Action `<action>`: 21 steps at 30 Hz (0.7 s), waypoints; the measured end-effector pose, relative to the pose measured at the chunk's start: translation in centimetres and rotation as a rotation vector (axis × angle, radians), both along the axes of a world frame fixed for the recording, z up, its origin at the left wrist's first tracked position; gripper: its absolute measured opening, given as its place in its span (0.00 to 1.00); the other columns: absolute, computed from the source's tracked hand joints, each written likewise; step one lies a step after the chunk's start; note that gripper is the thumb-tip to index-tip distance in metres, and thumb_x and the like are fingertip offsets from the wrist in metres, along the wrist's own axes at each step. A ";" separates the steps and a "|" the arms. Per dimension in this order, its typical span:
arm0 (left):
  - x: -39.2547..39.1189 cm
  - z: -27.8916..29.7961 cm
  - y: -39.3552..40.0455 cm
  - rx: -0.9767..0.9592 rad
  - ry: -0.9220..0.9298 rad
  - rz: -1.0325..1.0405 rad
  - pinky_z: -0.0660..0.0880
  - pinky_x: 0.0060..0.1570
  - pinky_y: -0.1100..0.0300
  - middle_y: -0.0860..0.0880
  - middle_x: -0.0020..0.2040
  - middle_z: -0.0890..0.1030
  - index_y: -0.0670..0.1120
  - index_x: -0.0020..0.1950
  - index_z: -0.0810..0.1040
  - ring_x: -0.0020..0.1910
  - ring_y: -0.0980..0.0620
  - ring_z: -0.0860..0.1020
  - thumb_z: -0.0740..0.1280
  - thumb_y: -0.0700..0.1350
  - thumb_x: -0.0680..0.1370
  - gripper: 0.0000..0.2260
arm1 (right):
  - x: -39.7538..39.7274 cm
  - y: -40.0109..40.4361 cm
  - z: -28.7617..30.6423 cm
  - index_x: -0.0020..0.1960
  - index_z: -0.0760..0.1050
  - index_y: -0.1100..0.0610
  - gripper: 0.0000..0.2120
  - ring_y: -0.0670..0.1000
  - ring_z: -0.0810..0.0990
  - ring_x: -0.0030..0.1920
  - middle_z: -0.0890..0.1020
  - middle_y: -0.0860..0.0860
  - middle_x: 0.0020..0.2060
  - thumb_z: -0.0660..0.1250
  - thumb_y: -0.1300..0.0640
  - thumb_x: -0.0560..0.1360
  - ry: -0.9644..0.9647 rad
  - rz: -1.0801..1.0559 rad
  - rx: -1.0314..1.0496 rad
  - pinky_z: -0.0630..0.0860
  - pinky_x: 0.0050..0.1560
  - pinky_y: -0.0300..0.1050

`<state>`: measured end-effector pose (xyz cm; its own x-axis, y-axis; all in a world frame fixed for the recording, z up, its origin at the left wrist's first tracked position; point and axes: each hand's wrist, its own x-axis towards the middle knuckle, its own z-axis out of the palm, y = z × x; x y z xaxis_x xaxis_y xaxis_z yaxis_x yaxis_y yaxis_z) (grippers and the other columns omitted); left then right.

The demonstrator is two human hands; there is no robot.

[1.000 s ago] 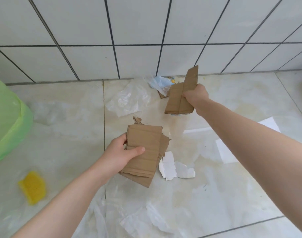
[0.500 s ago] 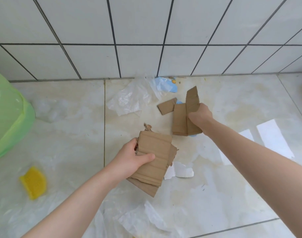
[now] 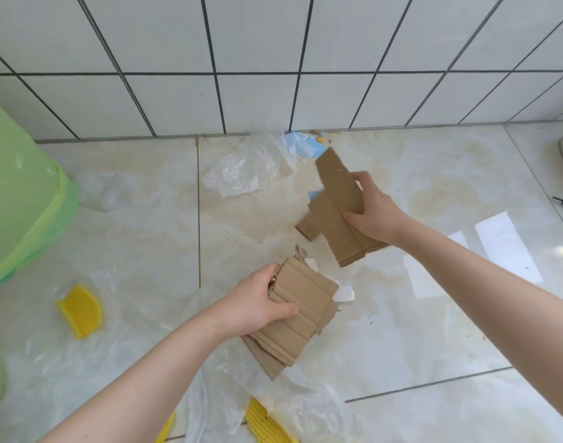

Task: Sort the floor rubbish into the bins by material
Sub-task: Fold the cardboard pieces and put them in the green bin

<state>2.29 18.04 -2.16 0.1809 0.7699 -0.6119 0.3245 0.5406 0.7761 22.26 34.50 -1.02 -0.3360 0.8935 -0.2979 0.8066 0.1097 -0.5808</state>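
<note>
I saw my left hand (image 3: 257, 306) gripping a cardboard stack (image 3: 297, 318) above the floor while my right hand (image 3: 374, 212) clutched long cardboard strips (image 3: 339, 203), green-lined bin (image 3: 21, 199) far left.

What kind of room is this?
Probably a tiled utility or staging corner set up for waste sorting: white tiled wall, glossy tile floor strewn with plastic film and paper, and a green-bagged bin. Both hands hold cardboard.

The right hand (image 3: 374, 215) has drawn its cardboard strips (image 3: 340, 212) (third piece added) toward the left hand's stack (image 3: 301, 311).
</note>
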 end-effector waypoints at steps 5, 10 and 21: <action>1.1 0.1 0.2 0.030 -0.012 -0.126 0.79 0.47 0.62 0.54 0.47 0.80 0.53 0.59 0.70 0.44 0.60 0.80 0.72 0.45 0.72 0.19 | -1.2 2.0 0.5 0.68 0.64 0.53 0.26 0.58 0.76 0.51 0.75 0.52 0.47 0.63 0.64 0.71 -0.303 0.343 -0.053 0.68 0.45 0.45; 2.5 -0.4 1.6 0.019 0.105 -0.228 0.76 0.47 0.63 0.53 0.49 0.76 0.57 0.67 0.65 0.47 0.54 0.79 0.75 0.48 0.70 0.29 | -2.7 3.1 1.0 0.58 0.72 0.55 0.16 0.54 0.70 0.46 0.74 0.50 0.46 0.60 0.65 0.72 -0.504 0.631 -0.018 0.67 0.45 0.45; 5.8 -1.9 2.2 0.235 0.288 -0.337 0.74 0.44 0.56 0.52 0.44 0.73 0.46 0.49 0.75 0.46 0.52 0.72 0.71 0.53 0.72 0.13 | -1.7 0.8 -0.9 0.64 0.70 0.51 0.20 0.60 0.63 0.63 0.62 0.52 0.67 0.56 0.66 0.75 -0.877 0.693 0.200 0.69 0.53 0.55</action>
